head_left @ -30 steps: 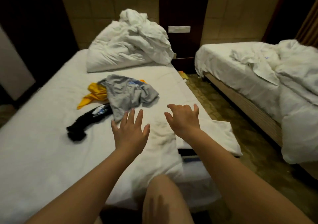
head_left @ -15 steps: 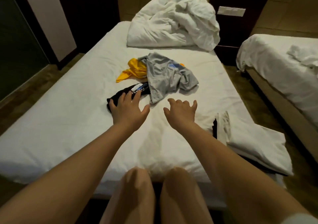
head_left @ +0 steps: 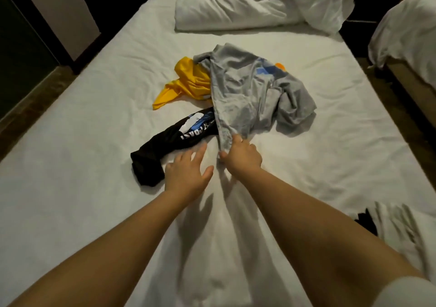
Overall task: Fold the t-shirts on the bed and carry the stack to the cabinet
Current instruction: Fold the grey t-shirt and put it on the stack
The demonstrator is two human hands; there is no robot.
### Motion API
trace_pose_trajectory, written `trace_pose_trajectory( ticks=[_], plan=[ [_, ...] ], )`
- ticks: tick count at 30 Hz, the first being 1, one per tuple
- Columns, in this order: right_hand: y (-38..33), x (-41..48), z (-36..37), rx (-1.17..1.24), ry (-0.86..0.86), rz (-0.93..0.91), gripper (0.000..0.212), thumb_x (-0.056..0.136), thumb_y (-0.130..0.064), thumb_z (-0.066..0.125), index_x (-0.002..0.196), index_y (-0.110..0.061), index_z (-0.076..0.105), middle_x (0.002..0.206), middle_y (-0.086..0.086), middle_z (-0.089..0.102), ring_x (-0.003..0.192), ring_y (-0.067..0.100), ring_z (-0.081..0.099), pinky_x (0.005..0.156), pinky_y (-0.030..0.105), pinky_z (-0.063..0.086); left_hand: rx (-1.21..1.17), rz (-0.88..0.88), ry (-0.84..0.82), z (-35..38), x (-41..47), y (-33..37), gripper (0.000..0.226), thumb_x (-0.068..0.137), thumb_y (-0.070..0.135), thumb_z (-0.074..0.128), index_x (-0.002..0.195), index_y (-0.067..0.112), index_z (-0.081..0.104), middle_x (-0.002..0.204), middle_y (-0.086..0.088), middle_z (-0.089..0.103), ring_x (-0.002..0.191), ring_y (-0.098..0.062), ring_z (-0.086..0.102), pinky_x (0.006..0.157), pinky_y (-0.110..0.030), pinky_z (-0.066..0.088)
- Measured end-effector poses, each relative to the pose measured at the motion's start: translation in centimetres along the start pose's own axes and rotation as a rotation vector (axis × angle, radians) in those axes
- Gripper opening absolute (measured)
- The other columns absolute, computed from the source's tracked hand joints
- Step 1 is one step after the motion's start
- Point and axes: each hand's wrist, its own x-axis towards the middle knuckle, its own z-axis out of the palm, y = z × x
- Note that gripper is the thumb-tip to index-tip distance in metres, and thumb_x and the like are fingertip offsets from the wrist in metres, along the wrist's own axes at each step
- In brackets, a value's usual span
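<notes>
Three crumpled t-shirts lie in a heap in the middle of the white bed [head_left: 82, 129]. A grey t-shirt [head_left: 250, 94] with a blue print lies on top, partly covering a yellow t-shirt [head_left: 188, 84] and a black t-shirt [head_left: 165, 146] with white lettering. My right hand [head_left: 240, 155] pinches the near edge of the grey t-shirt. My left hand [head_left: 186, 174] hovers with fingers spread just over the sheet, beside the black t-shirt.
A rumpled white duvet and pillow [head_left: 247, 2] fill the head of the bed. A second bed [head_left: 405, 28] stands to the right across a narrow floor gap. A loose white cloth [head_left: 405, 231] lies at the near right corner. Dark panels line the left wall.
I have leaned in over the bed. Both hands moved forward; my right hand has taken hold of the grey t-shirt's near edge, and my left hand has reached beside the black t-shirt.
</notes>
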Motion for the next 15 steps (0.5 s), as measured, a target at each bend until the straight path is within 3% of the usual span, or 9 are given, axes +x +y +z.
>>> trace_pose_trajectory(
  ticks=[3,7,11,15],
  plan=[
    [0.3,2.3,1.5,0.04,-0.022,0.036,0.066,0.084,-0.04,0.061,0.14,-0.021,0.032,0.136,0.011,0.042,0.122,0.033,0.042,0.092,0.041,0.041,-0.116,0.105,-0.091,1.9,2.0,-0.6,0.063,0.086,0.057,0.03,0.145,0.045,0.011,0.15,-0.004,0.029,0.134,-0.025,0.031,0.103,-0.042,0.035],
    [0.7,2.7,1.7,0.2,0.051,-0.025,0.033,0.08,-0.019,0.063,0.111,-0.013,0.058,0.114,0.01,0.057,0.103,0.032,0.058,0.082,0.038,0.049,-0.18,0.176,-0.116,2.4,2.9,-0.2,0.068,0.082,0.057,0.025,0.146,0.04,0.012,0.148,-0.003,0.034,0.133,-0.023,0.036,0.1,-0.04,0.039],
    [0.8,-1.0,-0.2,0.349,0.169,-0.038,0.025,0.09,-0.02,0.048,0.105,-0.006,0.061,0.112,0.01,0.054,0.096,0.029,0.055,0.074,0.031,0.038,-0.32,0.281,-0.113,0.9,1.2,2.0,0.06,0.097,0.041,0.035,0.147,0.037,0.001,0.145,-0.006,0.041,0.125,-0.026,0.046,0.092,-0.035,0.041],
    [1.7,-6.1,-2.8,0.465,0.254,-0.112,0.013,0.087,-0.013,0.047,0.079,-0.01,0.057,0.1,0.012,0.054,0.083,0.023,0.051,0.069,0.027,0.034,-0.493,0.321,-0.084,-2.1,-1.5,4.0,0.061,0.092,0.038,0.031,0.137,0.047,-0.008,0.147,-0.004,0.038,0.122,-0.027,0.05,0.092,-0.036,0.045]
  ],
)
